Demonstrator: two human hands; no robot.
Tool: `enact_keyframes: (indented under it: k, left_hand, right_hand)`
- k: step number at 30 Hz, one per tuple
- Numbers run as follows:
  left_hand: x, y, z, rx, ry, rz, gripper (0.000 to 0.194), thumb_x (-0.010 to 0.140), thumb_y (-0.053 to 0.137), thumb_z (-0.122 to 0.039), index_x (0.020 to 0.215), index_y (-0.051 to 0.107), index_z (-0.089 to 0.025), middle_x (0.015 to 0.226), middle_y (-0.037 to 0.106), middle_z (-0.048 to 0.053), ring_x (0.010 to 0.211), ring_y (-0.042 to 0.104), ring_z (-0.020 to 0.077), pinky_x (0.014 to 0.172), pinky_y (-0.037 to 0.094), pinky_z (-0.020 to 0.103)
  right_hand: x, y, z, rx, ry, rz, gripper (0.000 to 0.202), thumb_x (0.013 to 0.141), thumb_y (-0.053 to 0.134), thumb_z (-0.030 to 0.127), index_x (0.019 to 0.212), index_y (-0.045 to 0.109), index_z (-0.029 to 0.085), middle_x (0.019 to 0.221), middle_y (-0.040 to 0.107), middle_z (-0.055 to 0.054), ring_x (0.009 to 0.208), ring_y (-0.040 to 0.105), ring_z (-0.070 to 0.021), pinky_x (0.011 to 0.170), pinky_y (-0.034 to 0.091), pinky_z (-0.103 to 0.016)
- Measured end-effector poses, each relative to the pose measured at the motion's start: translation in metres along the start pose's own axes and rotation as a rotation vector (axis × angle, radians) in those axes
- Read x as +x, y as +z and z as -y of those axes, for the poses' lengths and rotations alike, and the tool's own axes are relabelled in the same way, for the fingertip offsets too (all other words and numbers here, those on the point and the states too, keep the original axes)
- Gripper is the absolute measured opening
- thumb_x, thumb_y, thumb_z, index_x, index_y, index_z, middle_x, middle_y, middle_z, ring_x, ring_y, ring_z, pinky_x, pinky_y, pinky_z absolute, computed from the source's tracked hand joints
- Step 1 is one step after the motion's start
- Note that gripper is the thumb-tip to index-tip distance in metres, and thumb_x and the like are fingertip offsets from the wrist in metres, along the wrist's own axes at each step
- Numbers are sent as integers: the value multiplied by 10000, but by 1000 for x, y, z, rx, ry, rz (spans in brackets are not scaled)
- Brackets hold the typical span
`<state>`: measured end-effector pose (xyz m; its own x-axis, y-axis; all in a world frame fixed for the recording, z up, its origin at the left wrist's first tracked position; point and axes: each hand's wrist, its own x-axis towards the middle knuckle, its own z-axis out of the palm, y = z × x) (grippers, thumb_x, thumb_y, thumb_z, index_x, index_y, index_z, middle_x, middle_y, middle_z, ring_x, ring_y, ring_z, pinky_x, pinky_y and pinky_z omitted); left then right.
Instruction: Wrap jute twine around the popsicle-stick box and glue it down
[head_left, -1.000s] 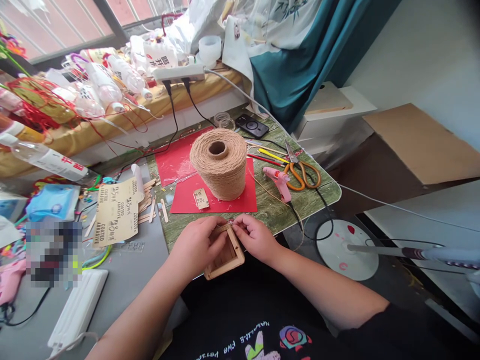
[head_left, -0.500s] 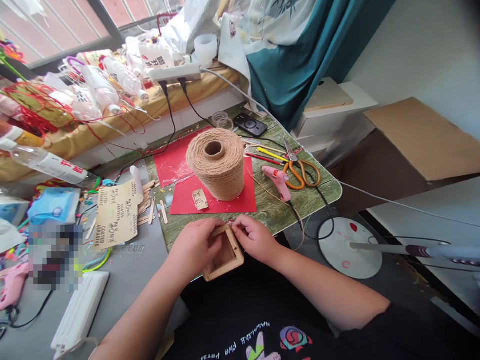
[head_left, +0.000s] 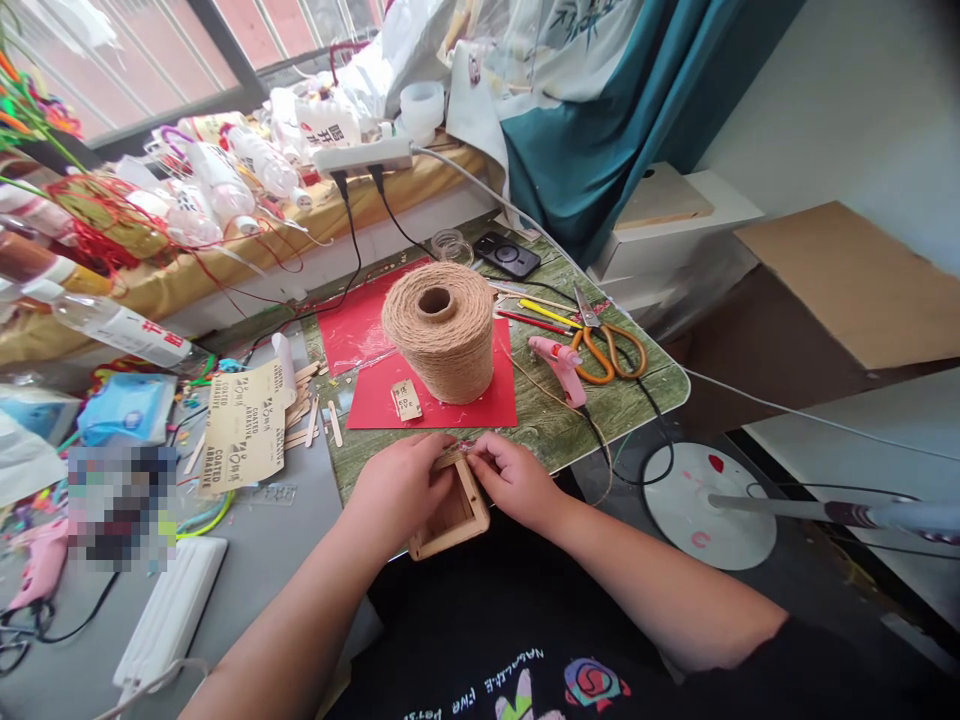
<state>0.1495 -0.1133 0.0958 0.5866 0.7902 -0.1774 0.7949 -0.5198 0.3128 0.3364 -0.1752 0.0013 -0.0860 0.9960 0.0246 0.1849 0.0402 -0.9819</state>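
Observation:
A small wooden box (head_left: pixel 471 515) with an open top is tilted at the table's front edge, near my body. My left hand (head_left: pixel 401 490) wraps round its left side, with the fingers at the far rim. At the box's far right corner, my right hand (head_left: pixel 514 480) has its thumb and fingers pinched together; something small and shiny shows between the two hands, too small to name. Just beyond them stands a large spool of twine (head_left: pixel 439 335) on red sheets (head_left: pixel 364 400), beside a small printed paper piece (head_left: pixel 406 400).
Right of the spool lie a pink glue gun (head_left: pixel 559 368), scissors (head_left: pixel 609 350), pencils and a phone (head_left: pixel 507 256). Sandpaper (head_left: pixel 244 425), wooden sticks and a white power strip (head_left: pixel 171 615) lie left. Bottles crowd the windowsill. A cord runs off the table's right edge.
The view has shifted slightly, so the scene sits a little further right and the background lower. Both hands stay at the box, with hardly any change in their hold.

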Motion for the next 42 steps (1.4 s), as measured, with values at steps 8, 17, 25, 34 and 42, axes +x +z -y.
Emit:
enact_keyframes:
  k: [8, 17, 25, 34, 42]
  left_hand:
    - [-10, 0, 11, -136, 26, -39, 273, 913, 580, -202, 1124, 732, -284, 1079, 792, 18, 947, 742, 229, 810, 555, 338]
    - [-31, 22, 16, -609, 25, -252, 261, 906, 581, -131, 1119, 690, -235, 1121, 762, 58, 1012, 730, 204, 916, 594, 365]
    - [-33, 43, 21, -763, 84, -300, 169, 945, 607, -144, 1081, 657, -232, 1145, 738, 79, 1095, 714, 216, 973, 589, 396]
    - [-30, 58, 23, -964, 47, -318, 92, 984, 648, -275, 1003, 583, -212, 1148, 692, 104, 1086, 701, 208, 959, 583, 396]
    - [-27, 64, 36, -973, 69, -242, 121, 985, 657, -297, 1022, 572, -218, 1180, 668, 99, 1081, 687, 197, 956, 563, 387]
  right_hand:
    - [4, -7, 11, 376, 149, -3, 261, 890, 770, 442, 863, 672, 202, 862, 719, -21, 775, 659, -170, 728, 517, -291]
    - [-4, -27, 44, 346, 155, 5, 240, 875, 786, 432, 861, 725, 200, 784, 699, -17, 699, 625, -160, 663, 511, -292]
    - [1, -19, 31, 380, 185, -60, 234, 860, 789, 387, 847, 638, 209, 743, 626, 18, 650, 562, -129, 627, 483, -267]
    - [6, -18, 27, 494, 189, -2, 293, 866, 773, 459, 869, 637, 199, 798, 649, 12, 704, 594, -131, 705, 490, -278]
    - [5, -9, 19, 412, 112, -52, 269, 920, 730, 467, 928, 642, 213, 836, 646, -3, 748, 608, -146, 731, 516, -289]
